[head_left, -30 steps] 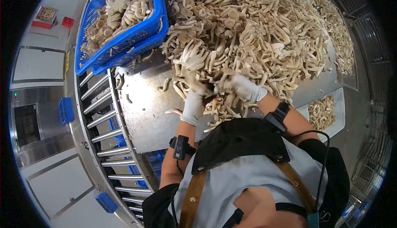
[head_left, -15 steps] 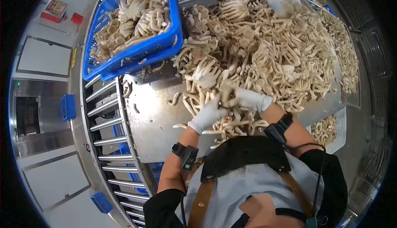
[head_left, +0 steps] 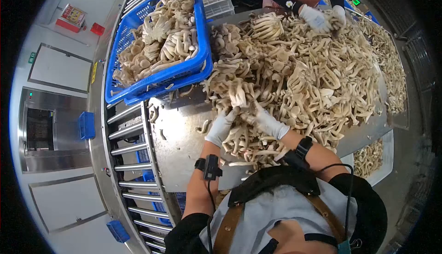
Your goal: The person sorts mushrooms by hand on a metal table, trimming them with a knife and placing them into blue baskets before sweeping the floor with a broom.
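Note:
A heap of pale brown, long-stemmed mushrooms (head_left: pixel 308 83) covers much of the metal table in front of me. My left hand (head_left: pixel 221 128), in a white glove, has its fingers closed on the left side of a mushroom cluster (head_left: pixel 238 96) at the heap's near left edge. From the other side my right hand (head_left: pixel 269 121), also gloved in white, grips the same cluster; its fingertips are partly hidden among the stems. Loose mushrooms lie below and between my wrists.
A blue basket (head_left: pixel 205 56) full of mushroom clusters stands at the upper left, beside a roller conveyor (head_left: pixel 133 166). Across the metal table (head_left: pixel 179 157), a co-worker's gloved hands (head_left: pixel 317 19) handle mushrooms. A white bin (head_left: pixel 389 155) with mushrooms sits at the right.
Both my hands have moved from the loose mushrooms near me to the cluster and closed on it. The whole view has shifted slightly down and right.

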